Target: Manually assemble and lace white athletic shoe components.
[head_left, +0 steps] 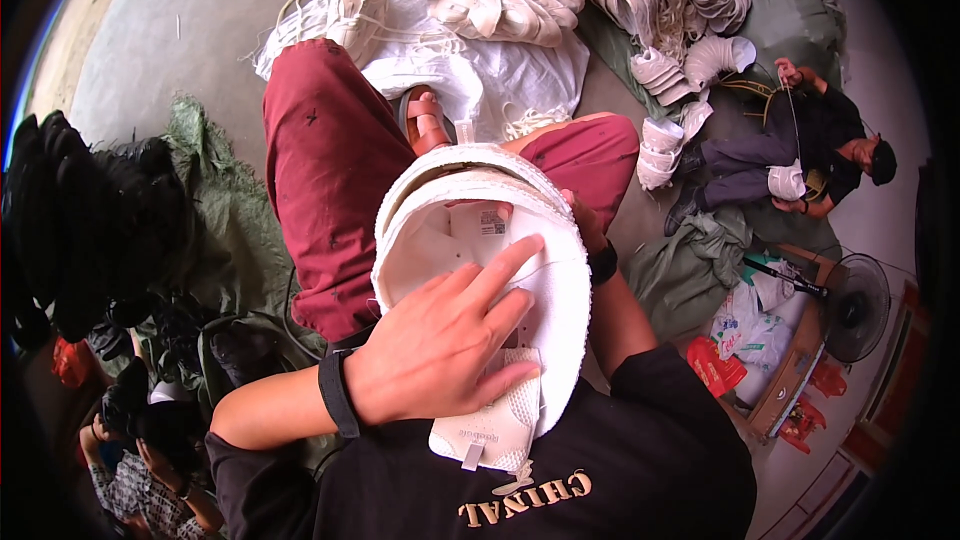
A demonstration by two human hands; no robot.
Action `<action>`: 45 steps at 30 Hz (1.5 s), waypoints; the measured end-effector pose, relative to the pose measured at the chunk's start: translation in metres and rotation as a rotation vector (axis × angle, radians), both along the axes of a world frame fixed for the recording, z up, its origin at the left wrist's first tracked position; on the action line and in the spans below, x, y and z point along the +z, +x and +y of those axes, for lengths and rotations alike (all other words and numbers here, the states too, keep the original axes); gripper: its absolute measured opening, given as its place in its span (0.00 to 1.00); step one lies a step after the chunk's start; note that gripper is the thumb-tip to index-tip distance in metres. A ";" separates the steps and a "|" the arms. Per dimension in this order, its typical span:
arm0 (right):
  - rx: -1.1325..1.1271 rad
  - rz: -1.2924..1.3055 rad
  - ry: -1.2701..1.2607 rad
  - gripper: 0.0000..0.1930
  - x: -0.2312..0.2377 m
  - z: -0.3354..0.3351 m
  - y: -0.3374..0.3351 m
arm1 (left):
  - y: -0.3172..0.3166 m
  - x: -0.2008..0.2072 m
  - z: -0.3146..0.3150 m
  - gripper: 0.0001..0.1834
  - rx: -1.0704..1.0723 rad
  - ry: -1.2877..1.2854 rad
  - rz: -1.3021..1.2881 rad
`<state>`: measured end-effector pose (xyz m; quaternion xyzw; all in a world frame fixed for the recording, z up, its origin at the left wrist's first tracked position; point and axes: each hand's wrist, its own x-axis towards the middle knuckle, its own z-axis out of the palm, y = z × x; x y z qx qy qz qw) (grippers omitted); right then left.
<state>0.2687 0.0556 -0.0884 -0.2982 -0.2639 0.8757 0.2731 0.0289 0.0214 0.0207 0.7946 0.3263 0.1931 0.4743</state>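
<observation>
A white shoe upper (562, 305) is held in front of my chest, its pale inner lining facing up. Layered edges show at its far rounded end, perhaps from a second upper beneath. The mesh tongue (500, 430) with a small grey tab hangs at the near end. My left hand (440, 340), wearing a black wristband, lies across the opening with its fingers spread against the lining and tongue. At the upper's right side, my right hand (585, 220) grips it from beneath; one fingertip shows inside near a small printed label, and the other fingers are mostly hidden.
Bundles of white uppers (520, 0) lie on a white sheet (480, 75) ahead. At right sit a person (830, 140) handling a white upper, a box of bags (760, 330) and a fan (858, 308). Black shoe pieces (100, 220) and another person (150, 480) are at left.
</observation>
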 end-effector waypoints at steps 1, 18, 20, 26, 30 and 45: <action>0.000 -0.001 -0.001 0.37 0.001 0.002 0.003 | -0.001 -0.001 0.000 0.26 -0.020 -0.004 0.018; -0.021 -0.005 -0.017 0.36 -0.001 0.002 0.004 | -0.010 -0.003 -0.014 0.26 0.171 0.003 0.013; 0.029 -0.090 -0.001 0.36 -0.001 0.003 0.005 | -0.013 -0.002 -0.014 0.30 0.241 0.028 0.032; -0.067 -0.088 -0.024 0.37 -0.007 -0.004 0.000 | -0.016 -0.004 -0.020 0.34 0.296 -0.142 0.033; 0.009 -0.076 0.041 0.37 0.003 0.002 0.000 | -0.017 -0.005 -0.017 0.35 0.293 -0.148 0.046; -0.047 0.101 -0.068 0.28 0.022 0.004 -0.004 | -0.014 -0.007 -0.014 0.46 0.219 -0.145 0.056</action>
